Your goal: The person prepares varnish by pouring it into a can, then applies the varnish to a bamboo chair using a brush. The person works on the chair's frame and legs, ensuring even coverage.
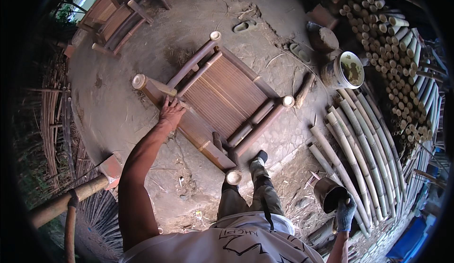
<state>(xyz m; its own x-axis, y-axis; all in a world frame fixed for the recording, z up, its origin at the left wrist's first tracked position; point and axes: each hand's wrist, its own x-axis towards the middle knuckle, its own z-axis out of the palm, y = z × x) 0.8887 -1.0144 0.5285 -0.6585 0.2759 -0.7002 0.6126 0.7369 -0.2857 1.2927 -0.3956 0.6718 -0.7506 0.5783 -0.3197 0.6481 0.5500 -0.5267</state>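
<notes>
The bamboo frame [222, 100] is warm brown, its slatted panel striped in fine parallel lines of tan and darker brown, with pale cream cut ends on the poles. The right hand [345, 212] wears a dark blue-grey glove and holds a dark brown can [328, 194]. The earth floor [118, 107] is dull grey-brown; the stacked bamboo poles [369, 140] are pale yellow-tan.

Outdoor bamboo furniture workshop, rural yard w/ bare packed-earth floor [123, 107]. Half-built bamboo chair frame [222, 97] lies flat mid-floor, slatted seat, thick pole legs. Far right: big stack of cut bamboo poles [397, 59], ends facing up; more long poles [359, 149] laid side by side near right. Thin split strips [49, 111] piled at left. Finished bamboo furniture [113, 17] far left. Paint-stained bucket [344, 70] by the stack, shavings and scraps scattered on the dirt. No walls, greenery at far left edge.
</notes>
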